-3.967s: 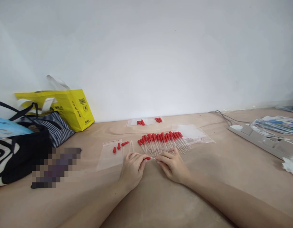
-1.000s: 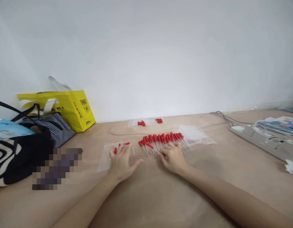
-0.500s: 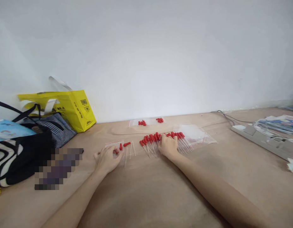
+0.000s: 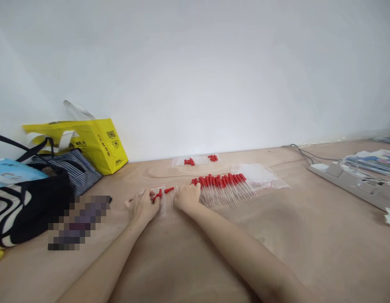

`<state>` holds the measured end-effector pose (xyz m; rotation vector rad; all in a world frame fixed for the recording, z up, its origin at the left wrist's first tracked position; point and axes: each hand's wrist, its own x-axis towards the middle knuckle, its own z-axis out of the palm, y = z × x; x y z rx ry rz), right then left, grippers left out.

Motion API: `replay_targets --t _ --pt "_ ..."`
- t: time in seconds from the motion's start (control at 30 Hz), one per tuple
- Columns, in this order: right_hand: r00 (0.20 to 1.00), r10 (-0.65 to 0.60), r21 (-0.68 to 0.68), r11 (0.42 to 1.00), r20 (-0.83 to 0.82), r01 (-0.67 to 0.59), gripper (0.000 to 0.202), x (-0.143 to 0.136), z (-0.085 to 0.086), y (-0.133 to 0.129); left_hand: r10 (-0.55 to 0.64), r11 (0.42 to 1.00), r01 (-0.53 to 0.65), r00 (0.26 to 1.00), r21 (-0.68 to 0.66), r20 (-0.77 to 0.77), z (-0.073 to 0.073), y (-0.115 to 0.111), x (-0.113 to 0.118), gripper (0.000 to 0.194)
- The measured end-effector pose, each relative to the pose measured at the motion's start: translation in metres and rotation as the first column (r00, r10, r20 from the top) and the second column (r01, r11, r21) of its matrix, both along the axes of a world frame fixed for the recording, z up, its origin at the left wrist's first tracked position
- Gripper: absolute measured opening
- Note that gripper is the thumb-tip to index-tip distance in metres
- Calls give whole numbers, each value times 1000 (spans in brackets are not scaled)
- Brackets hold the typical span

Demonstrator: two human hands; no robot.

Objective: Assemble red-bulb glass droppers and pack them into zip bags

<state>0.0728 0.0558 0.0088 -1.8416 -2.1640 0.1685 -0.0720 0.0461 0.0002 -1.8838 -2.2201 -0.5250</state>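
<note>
My left hand (image 4: 142,206) rests at the near left over a small clear zip bag (image 4: 163,208), fingers curled, with a red rubber bulb (image 4: 157,195) at its thumb and fingertips. A second red bulb (image 4: 169,190) lies just right of it. My right hand (image 4: 187,198) is closed beside thin clear tubes (image 4: 172,198); what its fingers hold, if anything, is hidden. Several droppers (image 4: 222,189), clear tubes with red bulbs on their far ends, lie in a slanted row to its right. The hand covers the row's left end.
Behind the row, a clear bag (image 4: 179,162) carries loose red bulbs (image 4: 213,158). Another flat clear bag (image 4: 261,173) lies at the right. A yellow bag (image 4: 109,145), striped pouch (image 4: 84,170) and black bag (image 4: 40,210) stand left. A power strip (image 4: 337,176) lies right.
My right hand has moved left from the middle of the dropper row to the loose tubes, uncovering droppers there. My left hand has stayed near its place; the bulb by its fingers has shifted slightly.
</note>
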Motion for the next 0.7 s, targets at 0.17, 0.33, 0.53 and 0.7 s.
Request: replay_targets --t 0.17,0.33,0.53,0.7 --pt "999 -18 -45 999 32 19 21 -6 -1 9 -5 1000 5 1000 0 7 0 -1 1 16" --pt "998 17 -17 1000 54 -16 22 -5 10 1 -14 999 14 1000 31 11 4 -6 1 15" --pt "980 180 149 975 -84 -166 21 55 6 -21 -193 931 207 978 302 -75 6 -17 12 26" --pt "903 412 416 847 -120 -331 34 139 -33 -42 -539 805 541 838 245 -81 -6 -36 57 22"
